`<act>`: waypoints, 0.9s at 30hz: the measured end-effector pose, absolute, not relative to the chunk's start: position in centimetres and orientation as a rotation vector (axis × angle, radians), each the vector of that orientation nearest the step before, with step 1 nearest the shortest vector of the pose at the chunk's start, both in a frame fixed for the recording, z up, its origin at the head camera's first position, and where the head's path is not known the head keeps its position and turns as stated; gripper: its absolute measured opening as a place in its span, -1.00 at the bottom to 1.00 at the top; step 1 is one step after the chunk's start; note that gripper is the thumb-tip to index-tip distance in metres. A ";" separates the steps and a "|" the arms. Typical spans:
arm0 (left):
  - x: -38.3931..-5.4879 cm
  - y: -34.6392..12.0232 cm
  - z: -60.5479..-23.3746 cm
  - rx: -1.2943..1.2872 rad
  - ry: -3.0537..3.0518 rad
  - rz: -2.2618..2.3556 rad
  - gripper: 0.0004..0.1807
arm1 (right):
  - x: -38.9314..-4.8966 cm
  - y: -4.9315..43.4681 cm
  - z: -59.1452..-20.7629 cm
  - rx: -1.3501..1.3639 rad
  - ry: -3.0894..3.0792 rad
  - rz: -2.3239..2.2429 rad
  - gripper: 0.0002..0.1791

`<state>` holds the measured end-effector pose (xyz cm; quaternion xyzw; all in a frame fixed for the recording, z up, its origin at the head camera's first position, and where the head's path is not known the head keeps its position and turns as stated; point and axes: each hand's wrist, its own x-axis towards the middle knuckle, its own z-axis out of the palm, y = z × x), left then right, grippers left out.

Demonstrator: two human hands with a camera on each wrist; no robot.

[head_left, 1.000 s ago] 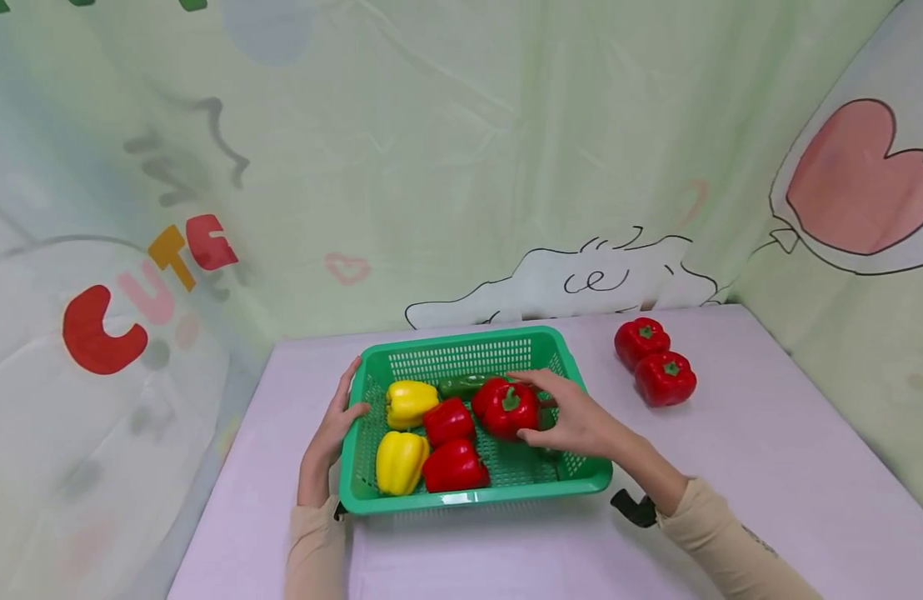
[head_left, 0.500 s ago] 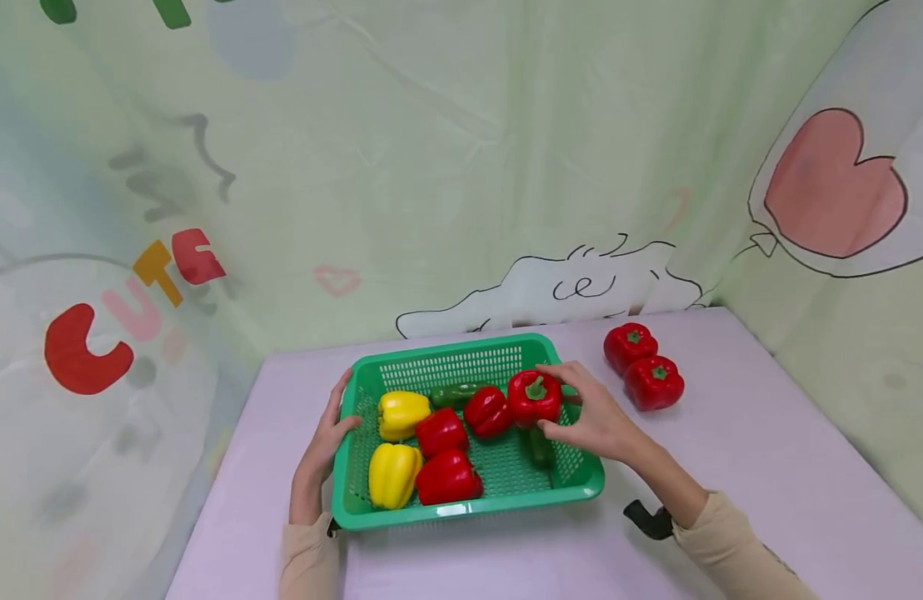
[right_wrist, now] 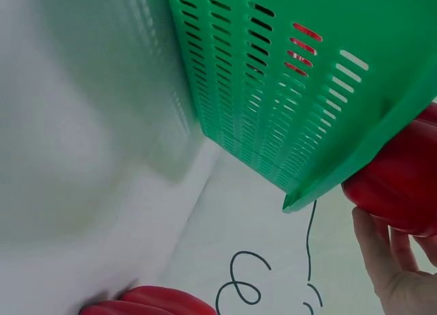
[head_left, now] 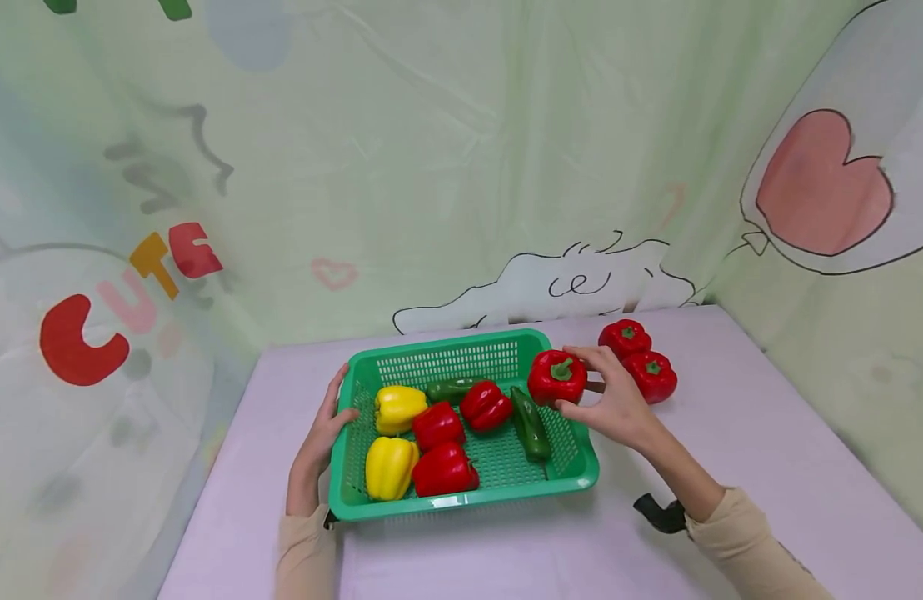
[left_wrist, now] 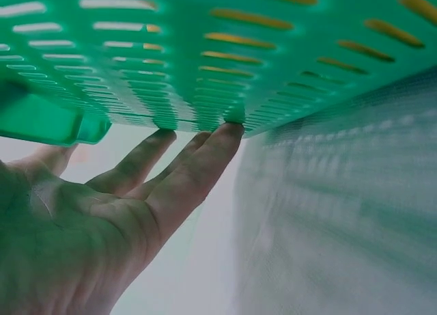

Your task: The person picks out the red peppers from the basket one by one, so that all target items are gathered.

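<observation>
Taking the basket's middle as the clock's centre, the right hand [head_left: 613,402] is at two o'clock, thumb and fingers spread to the width of one red pepper [head_left: 553,385] and pinching it by the sides, at the rim. The left hand [head_left: 325,427], at nine o'clock, grips the green basket [head_left: 506,494], thumb over the edge, fingers nearly straight against the outer wall. Inside are two yellow peppers [head_left: 390,469] at eight and ten o'clock, three more red peppers [head_left: 446,471] around the middle, and two cucumbers [head_left: 531,427], near twelve and at three. Beyond the right hand, on the pale table [head_left: 469,558], two loose red peppers [head_left: 659,385] sit side by side; a printed curtain [head_left: 401,167] rises behind. To move well here, I would keep the left hand firm so the basket stays put, lift the pepper clear of the rim and avoid bumping the loose pair. Compared with a second ago, the pepper is farther toward two o'clock, leaving the three o'clock cucumber in plain view; the left hand's hold looks unchanged.
</observation>
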<state>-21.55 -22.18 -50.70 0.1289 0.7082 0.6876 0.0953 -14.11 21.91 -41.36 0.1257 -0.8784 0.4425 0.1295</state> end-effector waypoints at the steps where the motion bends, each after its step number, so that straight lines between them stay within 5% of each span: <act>1: -21.6 -22.2 -50.7 0.376 2.100 2.036 -0.12 | -14.1 21.9 -41.4 0.364 -2.555 1.289 -0.13; 27: -21.3 -22.2 -50.7 0.363 2.099 2.033 -0.14 | -11.0 26.0 -42.1 0.043 -2.503 1.182 -0.17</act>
